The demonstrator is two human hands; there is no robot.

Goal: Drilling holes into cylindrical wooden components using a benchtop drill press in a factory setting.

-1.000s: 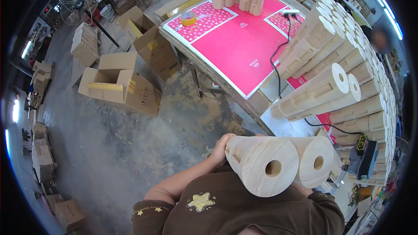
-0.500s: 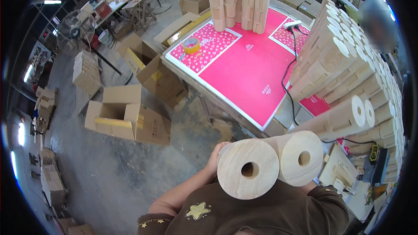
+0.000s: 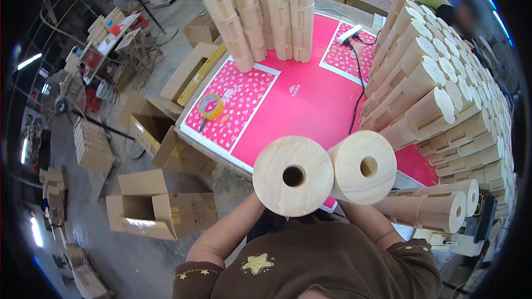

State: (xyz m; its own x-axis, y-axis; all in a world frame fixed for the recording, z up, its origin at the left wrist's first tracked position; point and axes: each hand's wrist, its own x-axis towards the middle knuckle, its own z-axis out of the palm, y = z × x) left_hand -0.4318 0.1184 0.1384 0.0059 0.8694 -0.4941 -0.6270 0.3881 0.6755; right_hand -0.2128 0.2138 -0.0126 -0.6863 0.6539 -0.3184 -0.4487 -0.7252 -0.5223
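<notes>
Two pale wooden cylinders stand side by side in front of my chest, their round ends facing up, each with a hole through the centre. The left cylinder [image 3: 271, 188] overlaps the edge of the pink-topped table in view; the right cylinder [image 3: 385, 174] touches it. My left forearm [image 3: 235, 227] reaches up behind the left one, and my right forearm [image 3: 368, 221] goes in behind the right one. Both hands are hidden by the wood, which they hold up between them. Two similar cylinders [image 3: 426, 210] lie beside my right arm.
Several notched wooden columns [image 3: 277, 16] stand at the table's far end. A big stack of them [image 3: 410, 94] fills the right side. On the pink table top [image 3: 299, 110] are a yellow tape roll [image 3: 210, 106] and a power strip [image 3: 350, 34] with a black cable. Open cartons [image 3: 166, 205] sit left.
The two held cylinders have moved up and slightly left, over the table edge. My left hand, visible before at their side, is now hidden. The view has turned toward the right.
</notes>
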